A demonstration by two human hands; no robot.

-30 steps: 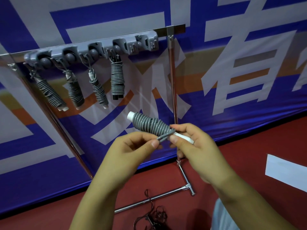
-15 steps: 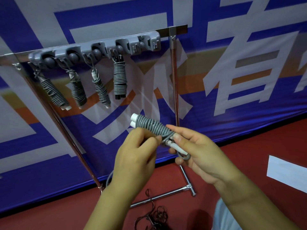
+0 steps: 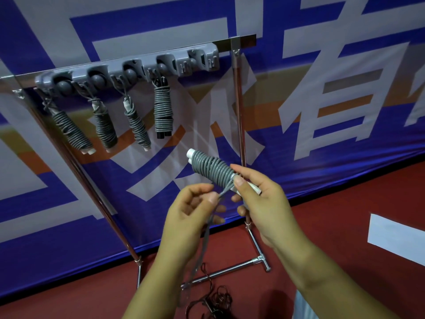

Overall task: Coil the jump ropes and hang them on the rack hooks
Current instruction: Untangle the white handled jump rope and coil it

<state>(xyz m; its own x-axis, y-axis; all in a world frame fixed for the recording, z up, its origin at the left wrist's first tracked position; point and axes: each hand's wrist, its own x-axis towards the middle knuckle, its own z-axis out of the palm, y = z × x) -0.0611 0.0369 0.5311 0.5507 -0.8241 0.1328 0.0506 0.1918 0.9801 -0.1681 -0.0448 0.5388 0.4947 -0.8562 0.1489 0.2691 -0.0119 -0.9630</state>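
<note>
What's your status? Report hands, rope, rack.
Right hand grips coiled rope; left hand pinches its loose tail. Four ropes hung on rack. Rightmost hook free, nothing blocking.

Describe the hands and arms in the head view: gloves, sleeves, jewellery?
Both are bare: the left hand and right hand wear no gloves, and no rings or watch show. Both forearms are uncovered to the frame's bottom edge, with no sleeve in view. Fingernails are short and unpainted. No markings visible.

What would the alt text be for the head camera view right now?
Two hands hold a coiled grey jump rope: the right hand grips its white handles, the left hand pinches the loose end. Behind, four coiled ropes hang from a grey hook rack before a blue banner.
</note>
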